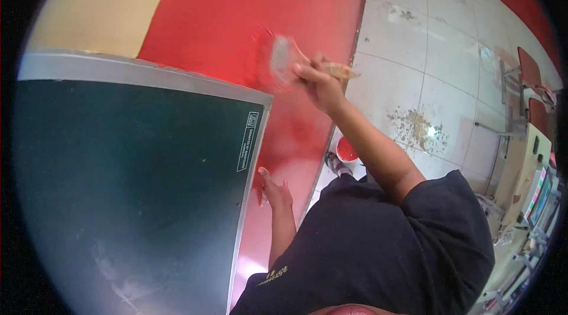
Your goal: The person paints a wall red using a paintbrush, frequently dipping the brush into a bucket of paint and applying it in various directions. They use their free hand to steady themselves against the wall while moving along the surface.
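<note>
My right hand [319, 81] is closed around the wooden handle of a wide paintbrush [281, 57]. The brush's pale head lies against the red-painted wall [236, 1], just above the corner of a framed green chalkboard [136, 155], and looks smeared by motion. Lower down, my left hand [276, 192] is at the wall beside the board's metal frame [251, 155], its visible fingers spread apart. A small red patch or edge shows next to that hand.
A bucket of red paint [347, 149] stands on the white tiled floor [390, 37] by my foot [336, 163]. Cream wall [106, 4] borders the red area. Splatters [417, 128] mark the tiles. A cluttered desk [520, 182] and reddish chairs [528, 69] stand at the right.
</note>
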`<state>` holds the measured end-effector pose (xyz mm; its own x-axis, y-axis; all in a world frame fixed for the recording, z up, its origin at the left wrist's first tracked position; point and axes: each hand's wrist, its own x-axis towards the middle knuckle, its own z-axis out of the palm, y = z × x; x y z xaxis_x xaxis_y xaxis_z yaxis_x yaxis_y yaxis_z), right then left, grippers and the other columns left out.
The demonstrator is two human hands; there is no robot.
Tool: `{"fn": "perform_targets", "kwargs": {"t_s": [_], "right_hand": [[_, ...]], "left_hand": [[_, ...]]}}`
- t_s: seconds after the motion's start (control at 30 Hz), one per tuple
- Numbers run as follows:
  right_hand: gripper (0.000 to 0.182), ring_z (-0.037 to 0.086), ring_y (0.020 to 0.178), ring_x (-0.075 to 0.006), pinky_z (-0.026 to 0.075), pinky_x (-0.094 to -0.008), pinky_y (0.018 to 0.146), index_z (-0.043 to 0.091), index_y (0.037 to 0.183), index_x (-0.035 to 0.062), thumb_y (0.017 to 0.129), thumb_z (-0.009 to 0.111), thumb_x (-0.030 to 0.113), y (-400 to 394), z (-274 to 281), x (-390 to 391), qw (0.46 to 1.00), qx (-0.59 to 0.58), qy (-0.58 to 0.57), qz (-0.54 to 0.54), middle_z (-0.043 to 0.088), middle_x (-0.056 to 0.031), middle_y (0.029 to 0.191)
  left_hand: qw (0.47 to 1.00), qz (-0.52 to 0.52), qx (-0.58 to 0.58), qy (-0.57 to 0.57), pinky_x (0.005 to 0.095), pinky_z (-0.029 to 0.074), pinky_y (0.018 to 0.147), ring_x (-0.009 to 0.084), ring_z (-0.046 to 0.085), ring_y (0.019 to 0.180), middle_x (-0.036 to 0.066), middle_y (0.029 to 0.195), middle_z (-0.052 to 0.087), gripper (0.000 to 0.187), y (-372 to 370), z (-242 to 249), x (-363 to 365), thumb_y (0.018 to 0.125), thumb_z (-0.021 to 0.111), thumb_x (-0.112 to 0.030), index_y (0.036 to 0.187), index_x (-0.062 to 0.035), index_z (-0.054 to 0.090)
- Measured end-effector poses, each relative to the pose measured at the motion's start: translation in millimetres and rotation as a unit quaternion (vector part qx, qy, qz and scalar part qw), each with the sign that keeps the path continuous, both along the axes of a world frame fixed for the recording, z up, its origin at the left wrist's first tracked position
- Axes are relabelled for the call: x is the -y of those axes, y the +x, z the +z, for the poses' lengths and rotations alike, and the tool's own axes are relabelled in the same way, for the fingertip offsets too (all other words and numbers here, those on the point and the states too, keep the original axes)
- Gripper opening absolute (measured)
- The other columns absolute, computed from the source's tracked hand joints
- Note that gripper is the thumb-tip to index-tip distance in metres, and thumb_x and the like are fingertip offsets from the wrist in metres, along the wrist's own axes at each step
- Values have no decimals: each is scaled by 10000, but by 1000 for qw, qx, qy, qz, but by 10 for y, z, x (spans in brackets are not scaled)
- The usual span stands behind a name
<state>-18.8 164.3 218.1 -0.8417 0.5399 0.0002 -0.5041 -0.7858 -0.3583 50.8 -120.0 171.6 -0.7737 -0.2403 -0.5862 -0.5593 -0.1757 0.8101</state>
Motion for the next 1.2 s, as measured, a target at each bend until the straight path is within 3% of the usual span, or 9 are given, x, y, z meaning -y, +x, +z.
{"fn": "perform_targets", "kwargs": {"t_s": [0.13, 0.2, 0.4, 0.57, 0.67, 0.77, 0.87, 1.03, 1.2], "right_hand": [[304, 634, 794, -170, 582, -353, 692, 423, 780, 138, 806, 662, -49, 449, -1846, 144, 965, 260, -13, 25, 568, -20, 782], [296, 639, 796, -178, 588, -367, 701, 427, 795, 133, 805, 660, -49, 625, -2174, 183, 948, 317, 7, 34, 576, -31, 803], [271, 658, 740, -165, 606, -360, 658, 443, 799, 123, 815, 663, -33, 575, -1428, 4, 963, 239, -107, -62, 558, -14, 772], [294, 651, 748, -172, 616, -371, 655, 425, 798, 132, 825, 651, -53, 352, -398, -309, 995, -16, -61, -72, 556, -21, 771], [298, 655, 746, -178, 614, -365, 642, 425, 786, 128, 818, 659, -55, 97, -661, -165, 995, 60, -72, -38, 551, -17, 756], [304, 654, 734, -179, 601, -377, 661, 419, 794, 137, 802, 667, -40, 80, -1844, 1, 987, 130, -86, -39, 573, -20, 764], [282, 646, 734, -171, 588, -377, 683, 424, 812, 138, 798, 656, -21, 350, -2219, -170, 965, 251, -56, -60, 584, -22, 769], [226, 604, 680, -144, 580, -334, 677, 464, 859, 92, 805, 666, 7, 220, -1869, -319, 944, 321, 24, -76, 550, -14, 747], [249, 612, 694, -142, 583, -341, 667, 455, 791, 117, 814, 676, 6, -46, -608, -589, 981, 147, 78, -101, 553, -15, 735]], "left_hand": [[1000, -19, 2, 17, 572, 64, 1155, 252, -65, 1458, 71, 1580, -72, 1318, -1, -11, -8, 666, 716, -693, 1484, -37, -82], [1000, -23, 7, 12, 574, 57, 1156, 249, -86, 1458, 70, 1579, -83, 1336, 2, 17, -35, 659, 718, -696, 1481, -45, -110], [999, -39, 20, 6, 566, 58, 1161, 238, -154, 1454, 62, 1570, -137, 1345, 13, 126, -86, 663, 713, -694, 1480, -60, -146], [998, -53, 18, 20, 557, 58, 1161, 228, -143, 1451, 84, 1551, -88, 1316, -7, 134, -83, 680, 703, -690, 1485, -88, -147], [998, -59, 25, 19, 550, 46, 1163, 213, -144, 1446, 92, 1529, -40, 1300, 5, 137, -66, 680, 697, -698, 1485, -99, -129], [998, -53, 36, 16, 547, 32, 1164, 199, -158, 1440, 83, 1524, -33, 1269, -2, 90, -14, 685, 679, -714, 1489, -94, -81], [996, -71, 39, 22, 548, 33, 1163, 181, -165, 1434, 84, 1523, -42, 1240, -5, 141, -54, 692, 673, -716, 1488, -85, -38], [998, -62, 30, 10, 552, 35, 1162, 183, -141, 1441, 64, 1526, -24, 1243, -3, 126, -69, 686, 677, -717, 1491, -102, -43], [998, -50, 40, 24, 565, 49, 1159, 191, -178, 1443, 49, 1558, -136, 1258, -20, 47, -4, 680, 679, -718, 1504, -153, -87]]}}
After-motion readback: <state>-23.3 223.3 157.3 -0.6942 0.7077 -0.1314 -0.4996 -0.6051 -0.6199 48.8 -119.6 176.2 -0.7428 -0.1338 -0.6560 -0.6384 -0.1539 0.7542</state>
